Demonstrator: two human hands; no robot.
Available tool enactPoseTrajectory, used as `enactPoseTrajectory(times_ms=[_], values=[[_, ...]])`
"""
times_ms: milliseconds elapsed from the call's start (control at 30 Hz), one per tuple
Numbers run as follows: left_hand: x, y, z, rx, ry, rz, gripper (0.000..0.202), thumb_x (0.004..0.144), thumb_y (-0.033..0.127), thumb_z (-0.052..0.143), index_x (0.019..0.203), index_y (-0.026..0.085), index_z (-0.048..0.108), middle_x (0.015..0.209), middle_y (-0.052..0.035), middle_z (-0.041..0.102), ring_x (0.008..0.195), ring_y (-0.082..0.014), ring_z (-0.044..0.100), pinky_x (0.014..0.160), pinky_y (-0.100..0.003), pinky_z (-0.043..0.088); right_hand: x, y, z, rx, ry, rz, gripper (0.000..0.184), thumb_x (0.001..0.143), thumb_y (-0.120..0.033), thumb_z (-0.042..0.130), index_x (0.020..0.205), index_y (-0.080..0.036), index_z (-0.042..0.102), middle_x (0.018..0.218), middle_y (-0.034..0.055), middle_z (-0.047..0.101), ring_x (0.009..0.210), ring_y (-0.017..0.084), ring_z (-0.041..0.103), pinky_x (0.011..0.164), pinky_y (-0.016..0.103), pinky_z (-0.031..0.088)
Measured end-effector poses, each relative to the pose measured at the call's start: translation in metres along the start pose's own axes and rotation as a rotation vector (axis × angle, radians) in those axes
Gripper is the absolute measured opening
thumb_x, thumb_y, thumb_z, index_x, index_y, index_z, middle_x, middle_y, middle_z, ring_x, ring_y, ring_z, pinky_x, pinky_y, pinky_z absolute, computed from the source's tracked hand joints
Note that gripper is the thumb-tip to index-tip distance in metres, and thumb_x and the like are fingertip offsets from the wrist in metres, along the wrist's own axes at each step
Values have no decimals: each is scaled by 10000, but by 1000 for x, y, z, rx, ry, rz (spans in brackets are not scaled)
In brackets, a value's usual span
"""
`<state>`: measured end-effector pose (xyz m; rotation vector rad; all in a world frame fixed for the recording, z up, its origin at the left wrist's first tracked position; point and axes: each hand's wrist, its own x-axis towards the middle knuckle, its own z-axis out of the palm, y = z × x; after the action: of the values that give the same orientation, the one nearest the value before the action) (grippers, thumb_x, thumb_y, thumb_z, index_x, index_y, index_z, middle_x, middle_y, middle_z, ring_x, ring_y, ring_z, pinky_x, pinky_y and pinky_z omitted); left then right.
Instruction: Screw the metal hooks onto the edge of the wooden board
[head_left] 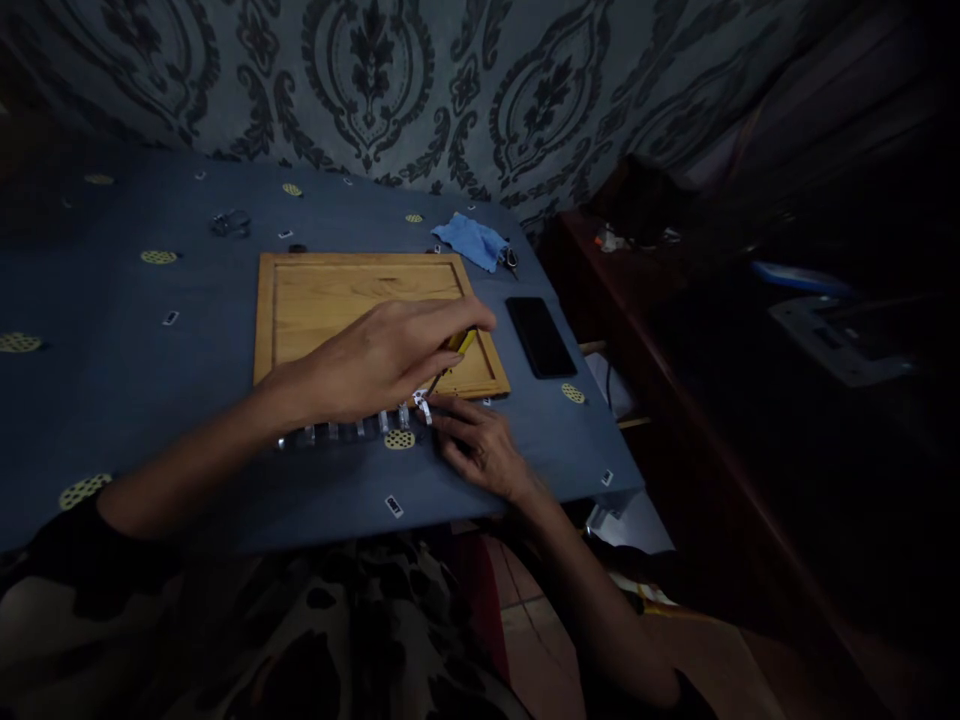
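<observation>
While my left hand (382, 352) grips a yellow tool (465, 342), my right hand (484, 447) curls by a shiny clip (422, 404).
The tool's thin, dark shaft slants toward the clip, at the near edge of the grooved wooden board (322, 295); whether my right hand pinches it, I cannot tell. Clear, glossy strips (383, 421) line that edge.

Black phone (540, 338) laid flat on printed blue tablecloth (210, 290) | crumpled blue cloth (472, 242) spread beyond phone | small dark object (511, 260) placed just beyond phone | clear item (229, 224) seen well left of phone | damask-patterned backdrop (369, 75) seen far beyond phone
</observation>
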<state>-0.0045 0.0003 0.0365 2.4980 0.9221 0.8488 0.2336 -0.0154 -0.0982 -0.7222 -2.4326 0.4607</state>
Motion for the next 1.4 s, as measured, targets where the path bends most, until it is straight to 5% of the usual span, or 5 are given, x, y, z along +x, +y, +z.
enactPoseTrajectory(times_ms=[300, 833, 1100, 1233, 1400], values=[[2, -33, 3, -98, 182, -267, 87, 860, 169, 604, 940, 192, 577, 852, -1, 648, 725, -137, 604, 654, -281, 450, 3, -4, -2, -14, 20, -10, 351, 931, -103, 539, 1207, -204, 730, 1349, 121, 707, 1186, 235, 719, 966, 390, 628], [-15, -93, 5, 11, -333, -306, 145, 855, 342, 576, 864, 199, 592, 827, -15, 653, 766, -167, 576, 698, -268, 398, 4, -3, -3, -3, 9, -20, 370, 915, -93, 548, 1220, -191, 734, 1405, 120, 678, 1255, 252, 685, 1000, 426, 622], [-16, -79, 10, 203, -369, -309, 90, 884, 254, 545, 927, 195, 598, 1009, -71, 671, 978, -237, 603, 850, -327, 432, 3, -5, -3, -26, 15, -17, 344, 929, -112, 535, 1199, -183, 736, 1404, 121, 680, 1244, 246, 692, 997, 413, 623], [-14, -50, 14, 221, -325, -258, 236, 996, 410, 541, 1048, 190, 609, 1099, -94, 674, 1083, -273, 604, 907, -363, 438, 3, -5, -3, -11, -4, -8, 383, 930, -106, 536, 1251, -206, 720, 1416, 116, 670, 1244, 255, 687, 1005, 433, 616], [-15, -11, 33, 292, -391, -220, 460, 913, 533, 699, 1187, 185, 574, 1197, -120, 688, 1103, -302, 631, 901, -383, 462, 4, -6, -3, 0, -22, -2, 348, 924, -119, 560, 1220, -200, 723, 1390, 117, 677, 1215, 266, 696, 980, 412, 620]])
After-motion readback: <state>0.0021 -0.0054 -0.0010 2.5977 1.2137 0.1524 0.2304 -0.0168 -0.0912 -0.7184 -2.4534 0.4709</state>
